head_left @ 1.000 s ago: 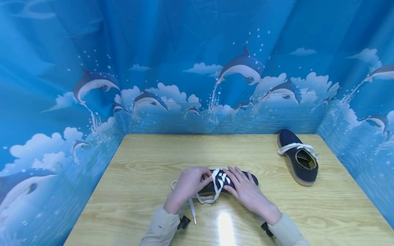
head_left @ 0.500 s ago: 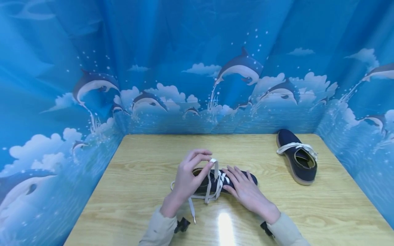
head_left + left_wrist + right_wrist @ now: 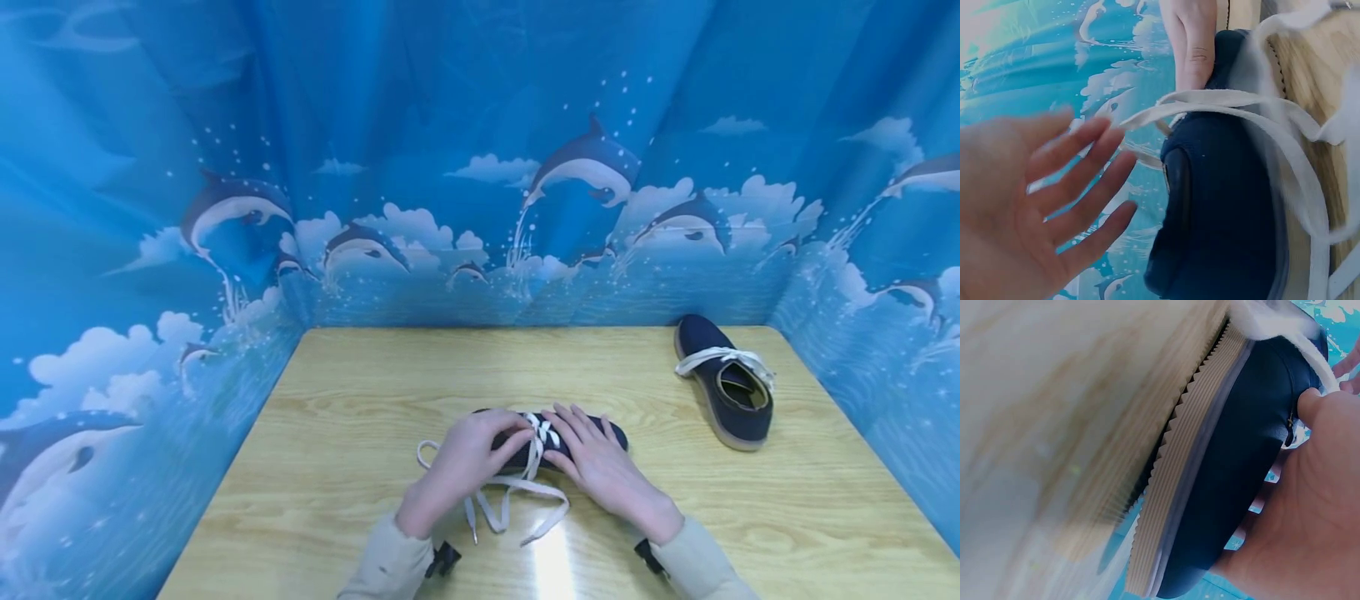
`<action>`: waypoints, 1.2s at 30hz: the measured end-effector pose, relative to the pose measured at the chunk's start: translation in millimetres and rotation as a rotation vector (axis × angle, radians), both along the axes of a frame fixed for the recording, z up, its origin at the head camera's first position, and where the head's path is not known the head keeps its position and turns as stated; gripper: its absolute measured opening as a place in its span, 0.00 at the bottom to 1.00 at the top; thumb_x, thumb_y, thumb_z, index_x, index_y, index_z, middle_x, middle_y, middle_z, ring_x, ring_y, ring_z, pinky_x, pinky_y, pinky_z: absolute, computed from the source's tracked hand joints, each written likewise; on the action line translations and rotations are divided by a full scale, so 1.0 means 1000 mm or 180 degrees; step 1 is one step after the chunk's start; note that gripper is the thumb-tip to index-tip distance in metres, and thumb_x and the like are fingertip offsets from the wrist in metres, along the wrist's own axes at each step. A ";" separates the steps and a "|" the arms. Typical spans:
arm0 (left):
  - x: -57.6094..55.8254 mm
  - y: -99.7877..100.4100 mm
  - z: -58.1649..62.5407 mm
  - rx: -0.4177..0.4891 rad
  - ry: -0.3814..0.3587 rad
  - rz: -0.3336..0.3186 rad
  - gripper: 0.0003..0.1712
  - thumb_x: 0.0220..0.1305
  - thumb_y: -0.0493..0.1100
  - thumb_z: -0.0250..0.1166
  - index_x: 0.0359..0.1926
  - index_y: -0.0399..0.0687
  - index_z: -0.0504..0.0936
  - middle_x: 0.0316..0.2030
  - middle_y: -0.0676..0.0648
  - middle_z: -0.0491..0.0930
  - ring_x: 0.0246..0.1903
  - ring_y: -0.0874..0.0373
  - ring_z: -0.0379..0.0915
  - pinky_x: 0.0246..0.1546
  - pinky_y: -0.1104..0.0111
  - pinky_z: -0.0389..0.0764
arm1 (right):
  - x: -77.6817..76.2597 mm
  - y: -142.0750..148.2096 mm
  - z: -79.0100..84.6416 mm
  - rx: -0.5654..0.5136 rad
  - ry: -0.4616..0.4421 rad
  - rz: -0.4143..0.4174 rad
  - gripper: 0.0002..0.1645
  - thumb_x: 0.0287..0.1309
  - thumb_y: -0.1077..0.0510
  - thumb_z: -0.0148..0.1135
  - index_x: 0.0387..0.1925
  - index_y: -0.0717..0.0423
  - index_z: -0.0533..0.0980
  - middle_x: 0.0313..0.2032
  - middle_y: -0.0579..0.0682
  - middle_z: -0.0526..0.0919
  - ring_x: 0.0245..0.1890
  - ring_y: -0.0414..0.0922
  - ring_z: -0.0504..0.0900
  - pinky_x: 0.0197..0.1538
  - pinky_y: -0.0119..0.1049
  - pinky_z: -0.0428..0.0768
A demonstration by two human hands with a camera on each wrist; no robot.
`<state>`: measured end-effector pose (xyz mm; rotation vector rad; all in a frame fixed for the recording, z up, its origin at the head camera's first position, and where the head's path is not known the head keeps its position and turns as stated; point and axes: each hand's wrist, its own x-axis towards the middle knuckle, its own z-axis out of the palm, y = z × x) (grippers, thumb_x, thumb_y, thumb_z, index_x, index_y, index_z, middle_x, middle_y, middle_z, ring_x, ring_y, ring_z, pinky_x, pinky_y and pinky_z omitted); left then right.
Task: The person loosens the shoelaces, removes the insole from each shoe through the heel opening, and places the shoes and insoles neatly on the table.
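Wooden table (image 3: 360,375) — white lace (image 3: 536,457) in navy shoe (image 3: 1235,450) — right hand (image 3: 600,471) atop.

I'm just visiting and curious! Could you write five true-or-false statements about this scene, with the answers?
1. The person's right grip rests on the near shoe. True.
2. The far shoe sits toward the right side of the table. True.
3. The near shoe's lace is tied in a neat bow. False: it trails loose onto the table.
4. The left grip is on the far shoe. False: it is at the near shoe's lacing.
5. The backdrop is plain red. False: it is blue, with dolphins.
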<state>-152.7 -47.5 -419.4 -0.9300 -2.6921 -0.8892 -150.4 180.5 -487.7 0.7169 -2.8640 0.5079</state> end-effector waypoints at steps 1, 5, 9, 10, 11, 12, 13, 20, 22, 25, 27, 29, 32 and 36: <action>0.000 0.000 -0.001 0.0034 0.0033 0.0088 0.09 0.73 0.47 0.62 0.47 0.53 0.86 0.44 0.54 0.86 0.46 0.59 0.83 0.50 0.63 0.83 | 0.000 0.000 0.000 -0.0006 0.0004 -0.0004 0.35 0.74 0.40 0.53 0.74 0.51 0.64 0.73 0.60 0.65 0.73 0.63 0.63 0.67 0.73 0.59; -0.004 0.000 -0.005 0.0039 0.0296 0.0128 0.10 0.70 0.40 0.65 0.51 0.54 0.85 0.49 0.51 0.83 0.49 0.56 0.82 0.52 0.60 0.83 | 0.000 -0.001 0.000 -0.0016 -0.0031 -0.0017 0.35 0.74 0.40 0.52 0.74 0.51 0.64 0.73 0.59 0.65 0.73 0.63 0.62 0.68 0.73 0.58; -0.008 0.005 -0.008 -0.0238 0.0515 -0.0052 0.15 0.66 0.40 0.70 0.52 0.57 0.86 0.56 0.49 0.80 0.56 0.52 0.78 0.54 0.58 0.82 | 0.000 0.000 0.000 0.0008 -0.0051 -0.0029 0.35 0.75 0.40 0.52 0.74 0.51 0.64 0.73 0.59 0.65 0.73 0.62 0.62 0.67 0.73 0.59; -0.009 0.007 -0.009 -0.0311 0.0539 -0.0074 0.14 0.65 0.41 0.71 0.51 0.57 0.86 0.57 0.49 0.80 0.57 0.52 0.77 0.55 0.57 0.81 | 0.000 0.000 0.000 0.0018 -0.0048 -0.0032 0.35 0.75 0.40 0.51 0.74 0.51 0.64 0.73 0.59 0.65 0.73 0.62 0.62 0.67 0.73 0.59; -0.010 0.008 -0.010 -0.0371 0.0546 -0.0075 0.13 0.64 0.42 0.72 0.50 0.58 0.87 0.58 0.48 0.80 0.57 0.51 0.76 0.55 0.57 0.81 | -0.001 0.000 -0.001 0.0030 -0.0045 -0.0034 0.35 0.75 0.40 0.51 0.74 0.51 0.64 0.74 0.59 0.64 0.73 0.62 0.62 0.67 0.73 0.59; -0.012 0.009 -0.011 -0.0442 0.0566 -0.0054 0.11 0.63 0.44 0.72 0.47 0.58 0.88 0.58 0.49 0.80 0.57 0.52 0.76 0.55 0.57 0.80 | -0.001 0.000 -0.001 0.0036 -0.0041 -0.0036 0.35 0.75 0.40 0.51 0.75 0.51 0.64 0.74 0.59 0.64 0.73 0.62 0.62 0.67 0.73 0.59; -0.013 0.010 -0.012 -0.0480 0.0577 -0.0026 0.09 0.63 0.46 0.73 0.45 0.58 0.88 0.57 0.49 0.80 0.57 0.52 0.76 0.56 0.58 0.80 | -0.001 0.000 -0.001 0.0040 -0.0041 -0.0034 0.35 0.75 0.40 0.51 0.75 0.51 0.64 0.74 0.58 0.64 0.73 0.62 0.62 0.67 0.73 0.59; -0.031 0.015 0.000 -0.0040 0.0811 0.0691 0.05 0.63 0.45 0.73 0.37 0.52 0.85 0.44 0.51 0.84 0.42 0.56 0.83 0.37 0.66 0.84 | 0.000 -0.001 -0.001 0.0001 -0.0035 -0.0012 0.36 0.74 0.40 0.52 0.75 0.51 0.63 0.73 0.59 0.65 0.73 0.62 0.62 0.68 0.73 0.59; -0.036 0.016 0.004 0.0138 0.0795 0.0941 0.05 0.64 0.45 0.72 0.37 0.52 0.84 0.42 0.51 0.84 0.38 0.56 0.83 0.30 0.67 0.82 | 0.001 -0.001 0.000 0.0001 -0.0030 -0.0020 0.36 0.74 0.40 0.52 0.75 0.51 0.64 0.73 0.59 0.65 0.73 0.62 0.62 0.68 0.73 0.59; -0.040 0.016 0.003 0.0084 0.0681 0.1102 0.07 0.64 0.47 0.72 0.37 0.51 0.84 0.39 0.50 0.84 0.34 0.57 0.82 0.28 0.68 0.80 | 0.001 -0.001 0.000 0.0005 -0.0041 -0.0031 0.36 0.74 0.40 0.52 0.75 0.52 0.64 0.73 0.59 0.65 0.73 0.62 0.62 0.68 0.73 0.58; -0.040 0.017 0.000 -0.0065 0.0587 0.1109 0.08 0.65 0.48 0.71 0.40 0.51 0.84 0.40 0.50 0.84 0.34 0.57 0.82 0.29 0.68 0.80 | 0.001 -0.001 0.000 0.0012 -0.0056 -0.0034 0.36 0.74 0.39 0.52 0.75 0.52 0.64 0.73 0.59 0.65 0.73 0.62 0.62 0.68 0.73 0.58; -0.038 0.017 -0.004 -0.0117 0.0493 0.1094 0.10 0.65 0.48 0.71 0.43 0.51 0.83 0.43 0.49 0.83 0.36 0.58 0.82 0.31 0.68 0.81 | 0.000 -0.001 -0.001 0.0029 -0.0064 -0.0038 0.36 0.75 0.39 0.51 0.75 0.52 0.64 0.73 0.59 0.65 0.73 0.62 0.62 0.68 0.72 0.58; -0.031 0.015 -0.007 -0.0038 0.0470 0.1063 0.10 0.65 0.48 0.71 0.44 0.52 0.82 0.45 0.50 0.83 0.37 0.58 0.81 0.31 0.68 0.81 | 0.000 -0.001 -0.001 0.0058 -0.0050 -0.0047 0.37 0.74 0.39 0.51 0.74 0.55 0.64 0.73 0.59 0.65 0.73 0.62 0.63 0.69 0.72 0.58; -0.015 0.010 -0.011 -0.0238 0.0508 0.0833 0.12 0.61 0.54 0.74 0.33 0.55 0.82 0.41 0.52 0.83 0.36 0.58 0.81 0.34 0.68 0.81 | 0.001 -0.001 -0.001 0.0075 -0.0010 -0.0061 0.37 0.74 0.40 0.53 0.72 0.59 0.66 0.73 0.60 0.66 0.72 0.63 0.63 0.69 0.71 0.58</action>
